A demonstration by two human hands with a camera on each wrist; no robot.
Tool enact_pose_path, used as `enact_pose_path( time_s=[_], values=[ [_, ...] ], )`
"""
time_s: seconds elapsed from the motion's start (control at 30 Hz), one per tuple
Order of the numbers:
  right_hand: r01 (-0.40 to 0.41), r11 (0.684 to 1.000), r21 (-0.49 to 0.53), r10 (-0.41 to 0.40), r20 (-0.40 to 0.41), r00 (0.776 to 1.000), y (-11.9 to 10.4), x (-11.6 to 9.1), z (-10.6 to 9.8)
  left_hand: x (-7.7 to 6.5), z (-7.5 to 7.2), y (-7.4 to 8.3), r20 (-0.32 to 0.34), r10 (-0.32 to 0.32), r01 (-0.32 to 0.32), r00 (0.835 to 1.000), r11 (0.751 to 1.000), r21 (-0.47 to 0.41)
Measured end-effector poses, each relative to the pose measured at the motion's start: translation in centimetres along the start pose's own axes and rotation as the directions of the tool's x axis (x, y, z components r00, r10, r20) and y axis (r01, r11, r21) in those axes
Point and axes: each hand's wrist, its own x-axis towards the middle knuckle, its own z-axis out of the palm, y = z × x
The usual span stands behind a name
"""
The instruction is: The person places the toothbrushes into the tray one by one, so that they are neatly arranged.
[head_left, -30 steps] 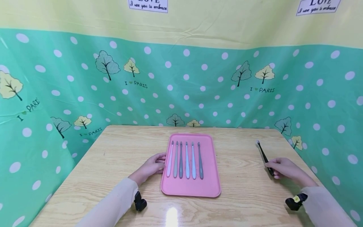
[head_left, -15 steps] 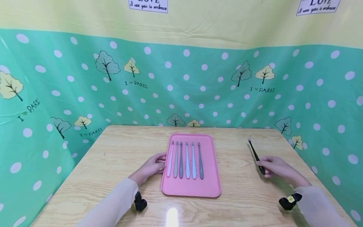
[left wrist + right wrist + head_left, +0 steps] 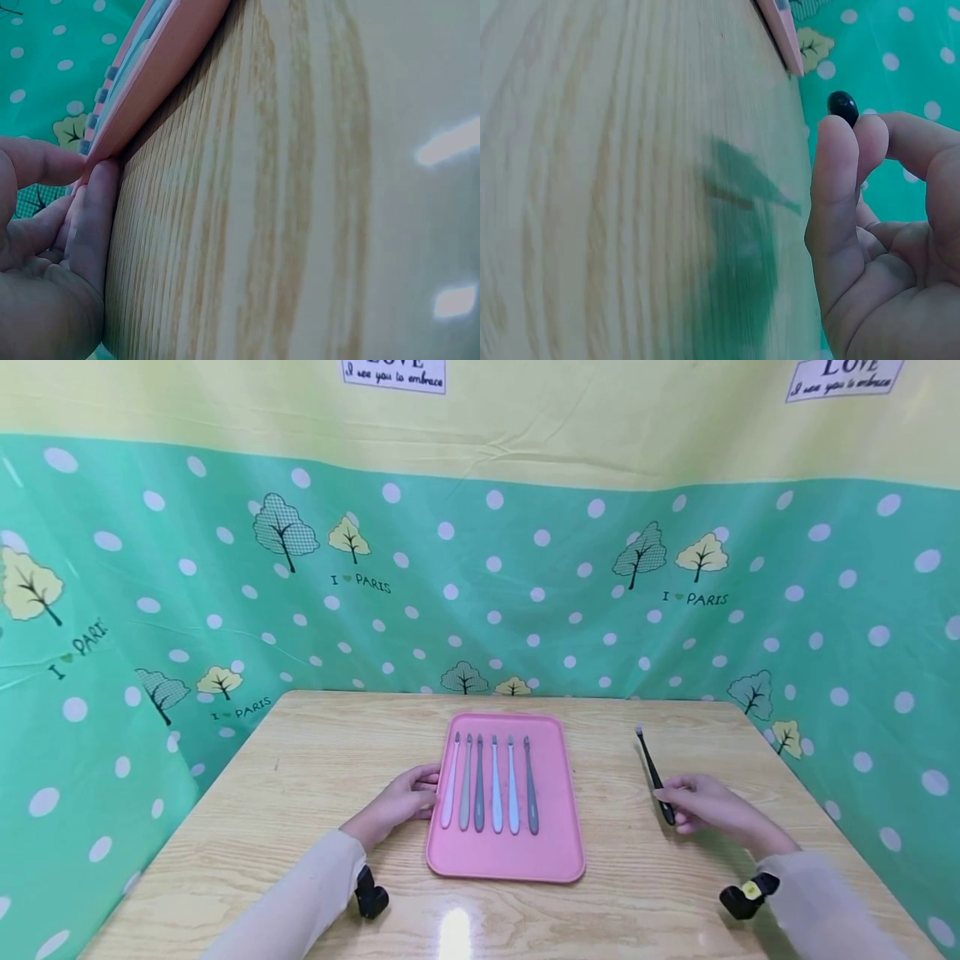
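Observation:
My right hand (image 3: 705,806) pinches a slim black-handled tool (image 3: 651,766) with a small pale tip, held to the right of the tray and pointing away from me. In the right wrist view the rounded black handle end (image 3: 843,107) pokes out past the thumb and fingertip. At the tray's left edge, my left hand (image 3: 400,802) pinches the rim of the pink tray (image 3: 504,862) between thumb and finger, as the left wrist view also shows. Several similar slim tools lie side by side on it: a pinkish one (image 3: 450,785), pale blue ones (image 3: 496,789) and grey ones (image 3: 532,793).
The tray lies flat on a wood-grain table (image 3: 337,727). Behind and at both sides hangs a green and yellow dotted curtain (image 3: 525,568). Each wrist wears a small black camera, such as the right wrist camera (image 3: 742,902).
My right hand has moved left with the black tool, closer to the tray. The left hand, the tray and the tools on it have stayed in place.

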Motion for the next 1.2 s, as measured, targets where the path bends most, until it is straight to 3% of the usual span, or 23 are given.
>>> enact_pose_path(
  time_s=[0.27,0.77,1.2],
  values=[
    [0.014,1.000,0.019,-0.014,0.038,0.999,-0.4,0.8,1.7,0.0,0.1,0.1,0.000,-0.004,0.004,1.000,1.000,-0.002],
    [-0.007,1.000,0.004,0.007,0.019,1.000,-1.8,1.7,5.1,0.0,0.2,0.3,-0.011,-0.013,0.013,1.000,1.000,-0.008],
    [0.030,0.998,0.059,-0.034,0.061,0.998,-2.7,2.5,7.9,0.0,0.1,0.2,-0.011,-0.013,0.013,1.000,1.000,-0.006]
  ],
)
